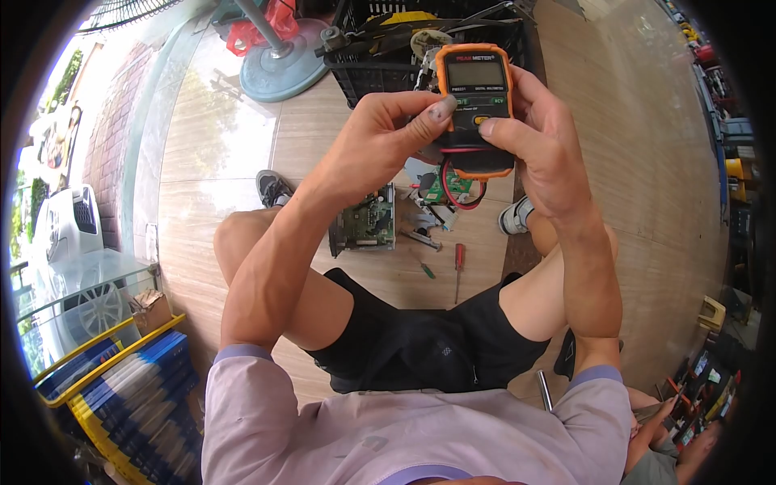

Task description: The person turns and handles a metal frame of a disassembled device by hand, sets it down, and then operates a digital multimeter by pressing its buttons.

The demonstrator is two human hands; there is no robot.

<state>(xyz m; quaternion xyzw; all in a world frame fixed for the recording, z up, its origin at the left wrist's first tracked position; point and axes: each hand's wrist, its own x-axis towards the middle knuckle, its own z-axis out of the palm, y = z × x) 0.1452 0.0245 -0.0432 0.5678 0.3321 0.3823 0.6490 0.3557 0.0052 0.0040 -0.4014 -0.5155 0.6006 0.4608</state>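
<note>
An orange and black digital multimeter is held up in front of me, its screen blank grey. My left hand pinches its left edge, thumb on the front. Around its right side wraps my right hand, with the thumb at the yellow button. Red and black leads loop below the meter. On the floor beneath lie an opened device with a circuit board, a loose green board, a red-handled screwdriver and a small green-handled tool.
A black crate with tools stands beyond the meter. Left of it is a round grey stand base. Yellow-edged racks with blue packets stand at lower left. Another person is at lower right, beside hanging goods.
</note>
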